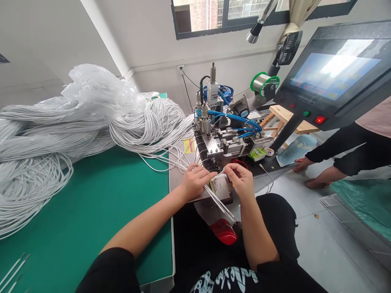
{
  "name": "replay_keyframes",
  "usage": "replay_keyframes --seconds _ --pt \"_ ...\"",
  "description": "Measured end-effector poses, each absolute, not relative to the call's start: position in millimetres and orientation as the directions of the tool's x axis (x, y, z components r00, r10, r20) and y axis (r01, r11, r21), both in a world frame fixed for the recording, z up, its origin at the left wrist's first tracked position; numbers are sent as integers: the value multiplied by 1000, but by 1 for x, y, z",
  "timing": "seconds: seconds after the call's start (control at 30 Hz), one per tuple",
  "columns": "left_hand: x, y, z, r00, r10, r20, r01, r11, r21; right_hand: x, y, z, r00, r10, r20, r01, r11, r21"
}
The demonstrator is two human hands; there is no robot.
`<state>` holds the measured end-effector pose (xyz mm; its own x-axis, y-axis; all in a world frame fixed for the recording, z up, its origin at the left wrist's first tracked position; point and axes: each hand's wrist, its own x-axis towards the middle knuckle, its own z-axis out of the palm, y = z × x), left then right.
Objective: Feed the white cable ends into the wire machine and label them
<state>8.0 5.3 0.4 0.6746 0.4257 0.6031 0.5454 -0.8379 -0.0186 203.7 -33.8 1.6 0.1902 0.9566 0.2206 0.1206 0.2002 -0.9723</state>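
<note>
At the front end of the small machine, both of my hands work close together. My left hand is closed around several white cables, whose ends stick out below it toward my lap. Its index finger points toward the machine's front fixture. Just to the right, my right hand pinches a thin white cable between thumb and forefinger near that fixture. The exact tip of this cable is too small to make out.
Large bundles of white cable, partly under clear plastic, lie on the green table. A control screen and solder spool stand right. Another person's legs are at far right.
</note>
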Motion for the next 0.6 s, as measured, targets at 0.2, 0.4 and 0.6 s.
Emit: replay_keyframes --seconds 0.2,0.4,0.6 --pt "10 9 -3 637 482 602 600 -800 5 207 -30 3 197 950 241 147 214 -966" --pt "10 11 -4 632 515 579 628 -778 7 205 -29 3 187 962 201 153 174 -973" --pt "11 7 0 655 555 513 646 -764 2 218 -14 -5 80 990 115 119 105 -987"
